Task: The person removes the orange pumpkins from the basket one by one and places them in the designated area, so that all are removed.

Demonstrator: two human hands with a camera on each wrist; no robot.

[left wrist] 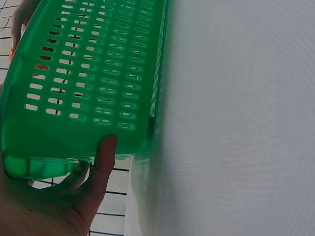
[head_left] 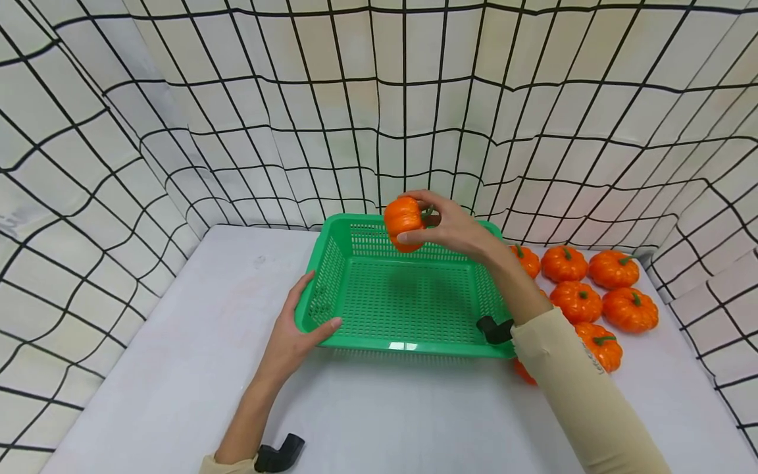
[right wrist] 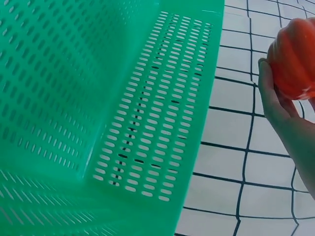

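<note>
A small orange pumpkin [head_left: 404, 224] with a green stem is pinched between the thumb and fingers of my right hand [head_left: 444, 227], above the far side of a green plastic basket [head_left: 408, 342]. In the right wrist view the pumpkin [right wrist: 295, 59] appears beyond the basket's rim. My left hand [head_left: 296, 332] grips the basket at its left near corner, thumb over the rim. From the left wrist view, fingers of that hand [left wrist: 74, 201] lie against the outside of the perforated wall [left wrist: 83, 98]. The basket's visible floor holds no pumpkins.
Several more orange pumpkins [head_left: 576, 301] sit on the white table [head_left: 177, 368] to the right of the basket, some partly hidden by my right arm. A black grid on white walls [head_left: 403, 105] encloses the back and sides. Black wrist pieces [head_left: 281, 454] show by both forearms.
</note>
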